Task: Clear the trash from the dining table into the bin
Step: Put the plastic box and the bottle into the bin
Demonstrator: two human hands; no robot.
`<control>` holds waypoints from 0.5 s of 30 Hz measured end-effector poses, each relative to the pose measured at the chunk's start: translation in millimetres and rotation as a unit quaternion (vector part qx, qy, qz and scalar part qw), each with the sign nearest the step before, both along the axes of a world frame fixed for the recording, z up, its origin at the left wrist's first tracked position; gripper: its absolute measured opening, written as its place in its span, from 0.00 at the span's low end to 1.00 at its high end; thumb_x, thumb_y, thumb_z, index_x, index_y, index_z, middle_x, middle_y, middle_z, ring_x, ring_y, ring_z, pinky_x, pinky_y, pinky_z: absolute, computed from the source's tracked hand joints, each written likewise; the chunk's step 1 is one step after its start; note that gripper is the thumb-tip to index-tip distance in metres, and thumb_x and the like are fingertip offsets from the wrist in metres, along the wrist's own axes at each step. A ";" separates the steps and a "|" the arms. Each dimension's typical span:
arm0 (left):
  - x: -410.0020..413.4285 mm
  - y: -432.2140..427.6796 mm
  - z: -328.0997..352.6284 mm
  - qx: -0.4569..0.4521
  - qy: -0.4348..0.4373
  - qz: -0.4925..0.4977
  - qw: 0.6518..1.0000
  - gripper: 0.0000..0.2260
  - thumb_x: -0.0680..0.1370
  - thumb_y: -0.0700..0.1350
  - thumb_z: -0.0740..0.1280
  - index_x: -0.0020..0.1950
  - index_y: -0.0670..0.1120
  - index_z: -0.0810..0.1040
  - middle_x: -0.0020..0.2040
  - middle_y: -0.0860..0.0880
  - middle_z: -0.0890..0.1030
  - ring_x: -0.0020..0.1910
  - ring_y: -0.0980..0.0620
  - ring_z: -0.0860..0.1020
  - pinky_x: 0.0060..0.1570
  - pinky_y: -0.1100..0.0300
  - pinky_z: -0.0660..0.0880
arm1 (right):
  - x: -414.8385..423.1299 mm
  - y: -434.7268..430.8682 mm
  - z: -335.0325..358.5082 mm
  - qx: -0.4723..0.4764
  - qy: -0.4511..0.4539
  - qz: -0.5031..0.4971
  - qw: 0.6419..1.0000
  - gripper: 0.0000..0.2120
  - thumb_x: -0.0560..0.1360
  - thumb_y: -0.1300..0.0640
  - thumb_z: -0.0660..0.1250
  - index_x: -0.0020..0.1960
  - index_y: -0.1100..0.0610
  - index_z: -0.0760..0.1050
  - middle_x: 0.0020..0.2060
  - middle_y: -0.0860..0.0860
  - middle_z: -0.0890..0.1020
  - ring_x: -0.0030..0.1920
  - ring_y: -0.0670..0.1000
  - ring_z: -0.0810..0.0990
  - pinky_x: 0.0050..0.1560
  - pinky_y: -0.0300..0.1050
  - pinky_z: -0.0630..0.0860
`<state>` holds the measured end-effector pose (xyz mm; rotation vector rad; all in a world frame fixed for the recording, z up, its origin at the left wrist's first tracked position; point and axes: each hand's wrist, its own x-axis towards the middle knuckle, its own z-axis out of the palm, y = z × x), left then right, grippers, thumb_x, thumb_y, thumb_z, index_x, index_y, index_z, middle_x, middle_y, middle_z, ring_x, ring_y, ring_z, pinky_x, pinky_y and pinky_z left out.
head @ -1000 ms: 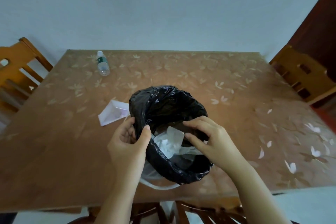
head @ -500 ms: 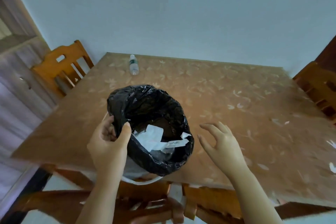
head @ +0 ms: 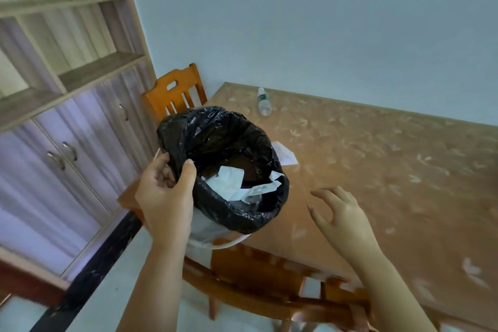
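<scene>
1. At the left of the scene, the left hand is gripping the rim of the bin, thumb hooked inside the black liner and fingers curled around the outside; the bin is being held tilted, partly over the near corner of the dining table and partly over the chair beneath it.
2. Inside the bin, crumpled white paper is already lying against the liner, so part of the clearing is looking done.
3. Just beyond the bin's far rim, a flat white wrapper is lying on the table, partly hidden by the liner; further back near the wall, a plastic bottle is lying on its side; both appear to be trash that is waiting to go in, so the task is seeming roughly midway.
4. To the right of the bin, the right hand is hovering over the table with fingers spread and loosely curled, holding nothing; the wrapper is lying near it, up and to its left, while the bottle is sitting well apart, across the table.
</scene>
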<state>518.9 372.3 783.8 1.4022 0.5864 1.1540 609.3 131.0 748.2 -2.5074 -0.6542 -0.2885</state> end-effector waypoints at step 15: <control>17.8 199.2 -24.8 0.011 0.088 -0.072 0.993 0.10 0.63 0.58 0.69 0.41 0.72 0.75 0.33 0.66 0.79 0.37 0.61 0.77 0.43 0.58 0.74 | -19.4 194.0 -25.2 0.014 0.054 -0.095 0.994 0.14 0.72 0.56 0.68 0.56 0.56 0.76 0.50 0.54 0.79 0.53 0.56 0.75 0.49 0.52 0.76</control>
